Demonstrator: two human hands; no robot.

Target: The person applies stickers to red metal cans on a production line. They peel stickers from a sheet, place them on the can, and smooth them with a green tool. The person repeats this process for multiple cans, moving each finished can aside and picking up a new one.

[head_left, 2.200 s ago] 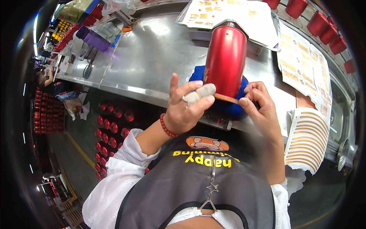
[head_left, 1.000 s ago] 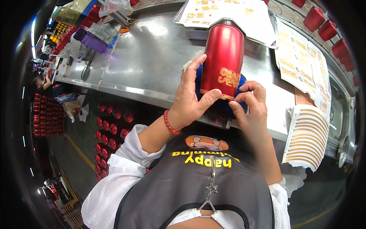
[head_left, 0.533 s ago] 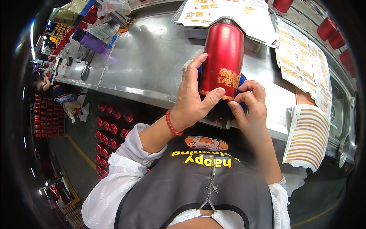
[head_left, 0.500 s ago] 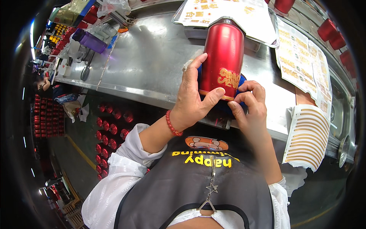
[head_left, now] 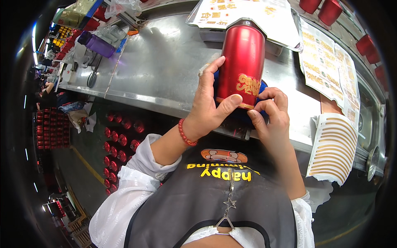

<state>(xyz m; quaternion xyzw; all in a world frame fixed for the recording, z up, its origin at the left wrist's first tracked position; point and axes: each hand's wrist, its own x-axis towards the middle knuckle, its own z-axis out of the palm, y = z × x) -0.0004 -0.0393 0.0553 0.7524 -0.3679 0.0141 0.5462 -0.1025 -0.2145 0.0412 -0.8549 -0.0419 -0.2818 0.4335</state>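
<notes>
A glossy red metal canister [head_left: 243, 49] with a gold dragon-like decal [head_left: 247, 84] lies tilted over the bench edge in front of me. Along its near end runs a thin gold strip [head_left: 236, 104]. My left hand [head_left: 208, 97] is wrapped round its left side, the thumb on the near end beside the strip. At the lower right of the canister my right hand [head_left: 271, 111] has thumb and forefinger pinched by the strip's right end; what lies between them is hidden. Blue cloth-like material [head_left: 262, 87] shows under the canister.
A steel bench [head_left: 161, 62] runs across. Sticker sheets [head_left: 324, 62] and a sheet of curved gold strips [head_left: 333, 149] lie right; a tray of decals [head_left: 248, 10] stands behind. Red canisters [head_left: 330, 12] line the far right. A purple bottle [head_left: 99, 45] and scissors [head_left: 94, 73] are left.
My left thumb has slid slightly left along the canister's near end. The red canisters at the far right have shifted along their line. My right hand and the held canister look unchanged.
</notes>
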